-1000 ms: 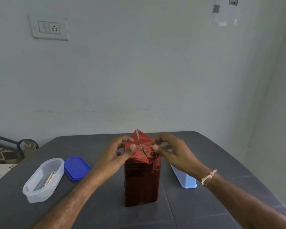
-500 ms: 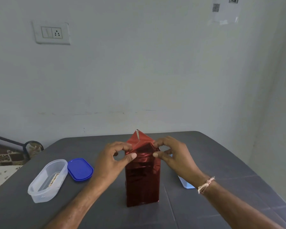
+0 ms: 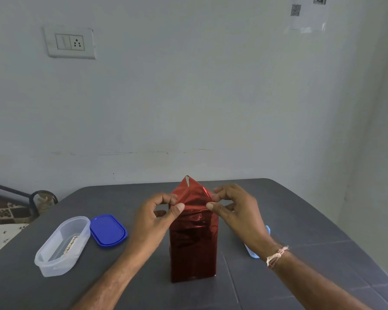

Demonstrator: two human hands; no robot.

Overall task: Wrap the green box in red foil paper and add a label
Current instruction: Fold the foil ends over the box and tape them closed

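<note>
Head view. Looking down on a grey table (image 3: 300, 220) against a pale wall (image 3: 188, 97). Near the middle of it, upright, the box (image 3: 193, 249), cloaked in red foil (image 3: 192, 194) on each side in sight, so none of the cardboard to be made out. Above the box top, gathered into a loose peak, with a small slit at the tip showing silver.

At the peak's left corner, pinched by the left hand (image 3: 152, 218): thumb and forefinger curled together on the foil edge, other fingers bent behind, forearm in from bottom left. At the right corner, pinched likewise by the right hand (image 3: 238, 211): thumb tip pressed on the near face, forefinger curled over from behind, remaining fingers loosely bent beside the box. Round the right wrist, a pale thread (image 3: 277, 256).

Left of the box and well apart, a clear tub (image 3: 61, 247), open, with something small and pale inside, too blurred to name. Just beside the tub's far right end, a blue lid (image 3: 108, 230) flat on the table. Behind the right wrist, partly hidden, a pale blue thing (image 3: 253, 253), not to be identified. On the wall, a switch plate (image 3: 70, 42) upper left and a paper sheet (image 3: 307, 16) upper right.
</note>
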